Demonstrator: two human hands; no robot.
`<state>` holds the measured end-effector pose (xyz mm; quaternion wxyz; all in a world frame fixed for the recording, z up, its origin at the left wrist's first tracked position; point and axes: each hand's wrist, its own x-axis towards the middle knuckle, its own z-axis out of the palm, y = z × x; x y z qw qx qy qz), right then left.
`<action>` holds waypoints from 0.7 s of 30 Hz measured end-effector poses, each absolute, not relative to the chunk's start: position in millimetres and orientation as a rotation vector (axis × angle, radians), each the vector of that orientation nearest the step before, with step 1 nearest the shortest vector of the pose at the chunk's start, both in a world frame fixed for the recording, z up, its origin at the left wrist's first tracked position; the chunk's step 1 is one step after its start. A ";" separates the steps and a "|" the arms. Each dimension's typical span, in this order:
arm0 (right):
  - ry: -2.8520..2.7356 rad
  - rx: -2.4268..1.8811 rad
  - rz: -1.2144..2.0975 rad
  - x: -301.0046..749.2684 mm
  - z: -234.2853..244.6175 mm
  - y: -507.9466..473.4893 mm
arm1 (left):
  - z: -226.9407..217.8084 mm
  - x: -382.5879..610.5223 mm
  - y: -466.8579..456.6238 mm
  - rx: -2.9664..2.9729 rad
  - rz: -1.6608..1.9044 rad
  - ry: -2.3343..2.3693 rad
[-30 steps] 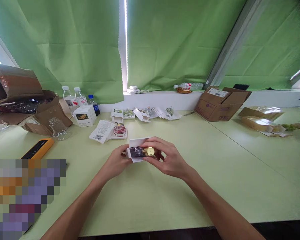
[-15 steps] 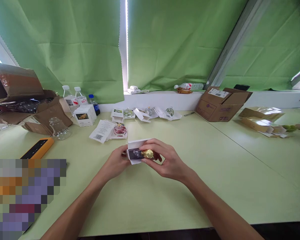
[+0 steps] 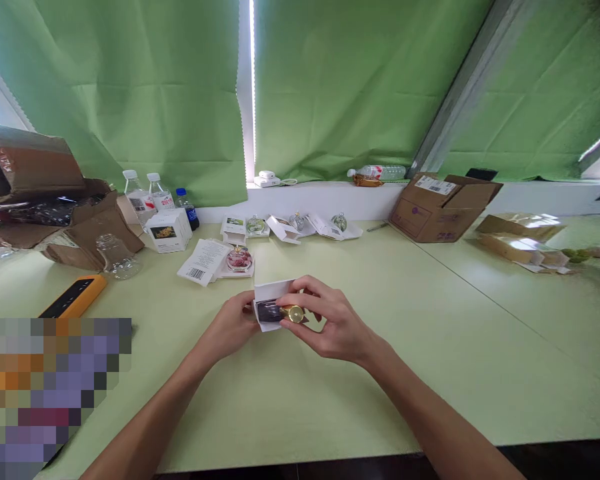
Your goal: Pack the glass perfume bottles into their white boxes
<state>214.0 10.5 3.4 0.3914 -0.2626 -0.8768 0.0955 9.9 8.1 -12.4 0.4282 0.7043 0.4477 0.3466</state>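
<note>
Two hands work close together, the left hand clamping a white carton while the right hand pinches a gold-capped bottle half inside it, just beyond which lies a barcoded leaflet.

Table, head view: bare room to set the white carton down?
Widest patch: the pale green table right of the right hand, below the cardboard box. Also between the forearms. Crowded: back edge with small glass bottles, left by the clear jar.

Bright, flat light, only faint shadows under the left hand and right hand; white glare from the gap between the green curtains and on the tabletop; edges bowed wide-angle, lower-left patch pixelated.
</note>
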 end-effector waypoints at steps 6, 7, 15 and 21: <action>-2.196 -0.666 0.200 211.5 -0.7 11.6 | -10.9 9.9 7.0 1.767 0.870 1.142; -2.201 -0.661 0.197 211.0 -0.6 11.7 | -11.3 9.7 7.2 1.772 0.873 1.138; -2.274 -0.612 0.326 212.0 7.5 9.2 | -16.1 6.1 10.4 1.777 0.892 1.078; -2.238 -0.588 0.502 215.6 10.6 8.1 | -18.0 5.0 11.1 1.806 0.900 1.095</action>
